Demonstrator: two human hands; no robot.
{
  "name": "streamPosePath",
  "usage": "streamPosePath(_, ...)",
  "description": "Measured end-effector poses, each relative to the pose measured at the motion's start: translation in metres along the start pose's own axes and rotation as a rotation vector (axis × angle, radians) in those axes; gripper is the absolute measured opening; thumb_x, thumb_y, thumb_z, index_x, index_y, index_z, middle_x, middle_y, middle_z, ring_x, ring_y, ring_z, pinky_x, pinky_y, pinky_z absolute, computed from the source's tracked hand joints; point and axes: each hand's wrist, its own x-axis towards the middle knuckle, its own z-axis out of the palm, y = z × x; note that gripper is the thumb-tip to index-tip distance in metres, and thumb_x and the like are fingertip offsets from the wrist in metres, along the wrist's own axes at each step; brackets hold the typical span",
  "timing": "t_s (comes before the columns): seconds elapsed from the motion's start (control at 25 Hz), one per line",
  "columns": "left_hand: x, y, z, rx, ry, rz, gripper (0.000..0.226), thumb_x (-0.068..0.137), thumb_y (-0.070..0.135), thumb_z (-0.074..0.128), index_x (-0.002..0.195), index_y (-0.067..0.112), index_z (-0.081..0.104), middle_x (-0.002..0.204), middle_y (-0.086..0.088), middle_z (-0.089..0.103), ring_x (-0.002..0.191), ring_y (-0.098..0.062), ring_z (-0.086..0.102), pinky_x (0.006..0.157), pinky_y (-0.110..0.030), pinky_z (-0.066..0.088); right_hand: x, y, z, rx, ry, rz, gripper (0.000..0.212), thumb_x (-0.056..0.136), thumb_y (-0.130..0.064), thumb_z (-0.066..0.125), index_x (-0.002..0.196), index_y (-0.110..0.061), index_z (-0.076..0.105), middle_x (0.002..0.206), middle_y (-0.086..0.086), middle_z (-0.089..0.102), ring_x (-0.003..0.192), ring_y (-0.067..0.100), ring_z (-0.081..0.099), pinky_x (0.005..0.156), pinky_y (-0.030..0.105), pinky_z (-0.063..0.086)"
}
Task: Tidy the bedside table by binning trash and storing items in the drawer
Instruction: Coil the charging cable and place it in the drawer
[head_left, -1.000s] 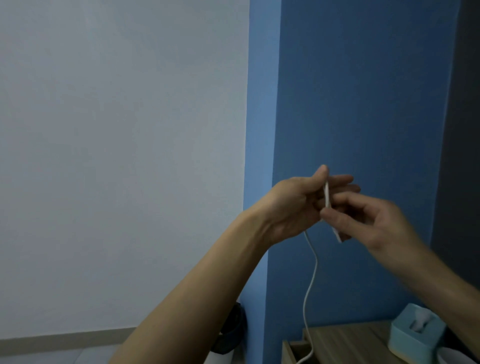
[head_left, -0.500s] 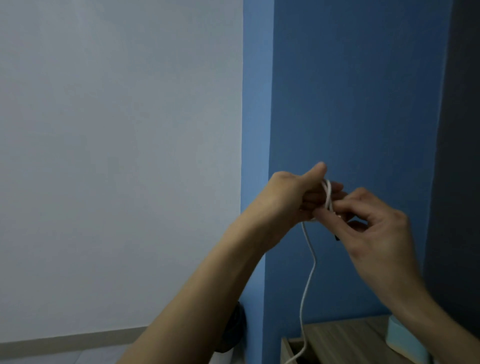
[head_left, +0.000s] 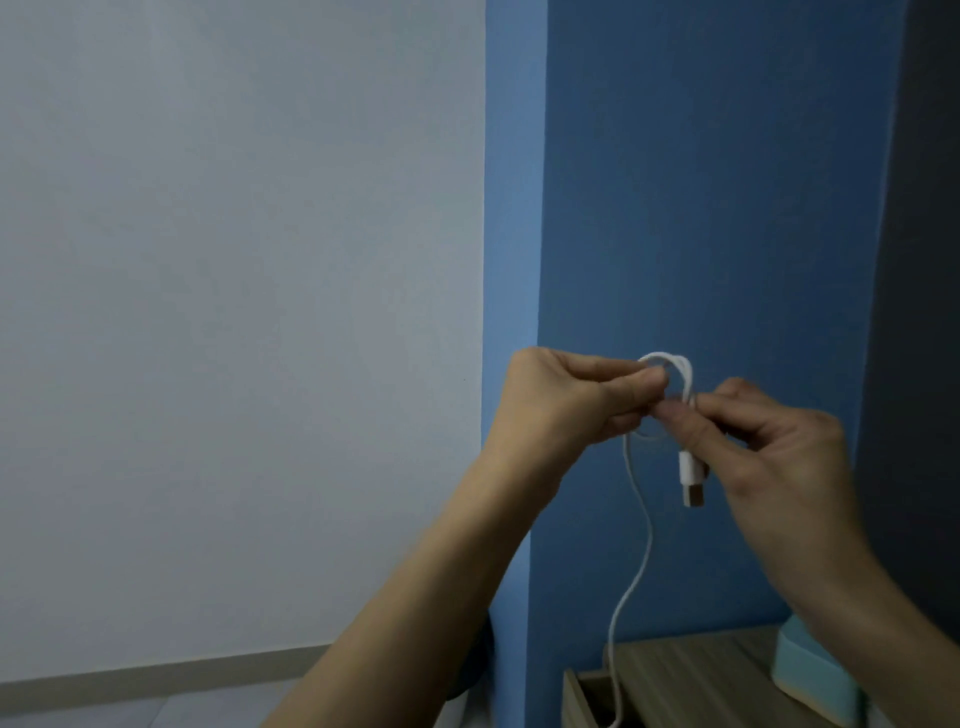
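Head view: since half a second ago the white cable (head_left: 645, 545) has been drawn into a taller loop above the fingers. Its USB plug (head_left: 691, 478) now hangs in plain sight below the right thumb.

There is one cable, one plug and two hands. The left hand (head_left: 561, 400), fingers curled, pinches the loop's left side. The right hand (head_left: 779, 457) pinches the strands between thumb and forefinger.

The cable's loose length trails down across the open drawer (head_left: 584, 699) of the one bedside table (head_left: 701, 670), bottom right. One teal box (head_left: 800, 662) stands on the table.
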Motion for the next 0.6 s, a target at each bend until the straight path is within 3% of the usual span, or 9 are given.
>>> streamPosePath(0.12, 0.001, 0.004, 0.001, -0.115, -0.014, -0.112, 0.028, 0.092, 0.028, 0.058, 0.097, 0.001, 0.065, 0.092, -0.02, 0.07, 0.083, -0.024, 0.069, 0.076, -0.024, 0.058, -0.001, -0.003, 0.0, -0.065, -0.015, -0.073, 0.011, 0.072, -0.026, 0.064, 0.071, -0.019, 0.072, 0.064, 0.006, 0.05, 0.051, 0.011, 0.048, 0.047, 0.008, 0.036)
streamPosePath(0.24, 0.002, 0.012, 0.0, -0.275, -0.067, -0.277, 0.033, 0.096, 0.039, 0.047, 0.104, 0.007, 0.049, 0.098, -0.025, 0.066, 0.086, -0.03, 0.065, 0.08, -0.032, 0.057, -0.002, 0.001, 0.002, -0.146, -0.053, -0.169, 0.016, 0.075, -0.032, 0.068, 0.076, -0.017, 0.073, 0.064, -0.002, 0.051, 0.054, 0.01, 0.05, 0.051, 0.01, 0.037)
streamPosePath(0.36, 0.003, 0.013, -0.003, -0.312, -0.178, -0.379, 0.05, 0.096, 0.039, 0.046, 0.066, 0.006, 0.069, 0.075, -0.014, 0.068, 0.074, -0.024, 0.06, 0.076, -0.03, 0.048, -0.003, 0.009, 0.001, -0.253, -0.082, -0.252, 0.019, 0.077, -0.027, 0.067, 0.075, -0.01, 0.074, 0.06, -0.015, 0.048, 0.062, 0.002, 0.054, 0.06, 0.004, 0.038)
streamPosePath(0.4, 0.003, 0.011, -0.002, -0.314, -0.201, -0.384, 0.046, 0.095, 0.036, 0.049, 0.064, 0.008, 0.069, 0.071, -0.01, 0.067, 0.072, -0.022, 0.058, 0.071, -0.028, 0.046, -0.004, 0.01, 0.001, -0.293, -0.098, -0.276, 0.017, 0.076, -0.025, 0.068, 0.075, -0.01, 0.074, 0.062, -0.018, 0.049, 0.064, -0.001, 0.054, 0.062, 0.003, 0.039)
streamPosePath(0.48, 0.006, 0.004, 0.003, -0.327, -0.181, -0.332, 0.014, 0.093, 0.022, 0.057, 0.086, 0.01, 0.056, 0.083, -0.008, 0.069, 0.077, -0.021, 0.059, 0.065, -0.024, 0.048, -0.007, 0.01, 0.002, -0.315, -0.124, -0.291, 0.017, 0.073, -0.031, 0.067, 0.075, -0.016, 0.074, 0.067, -0.02, 0.056, 0.066, -0.003, 0.056, 0.06, 0.005, 0.041)
streamPosePath(0.6, 0.008, -0.004, 0.008, -0.545, -0.113, -0.265, 0.023, 0.09, -0.005, 0.052, 0.095, 0.014, 0.042, 0.077, -0.004, 0.072, 0.063, -0.014, 0.069, 0.055, -0.021, 0.055, -0.014, 0.009, 0.004, -0.178, -0.051, -0.12, 0.012, 0.066, -0.044, 0.068, 0.071, -0.033, 0.07, 0.069, -0.014, 0.066, 0.061, 0.003, 0.061, 0.053, 0.008, 0.042)
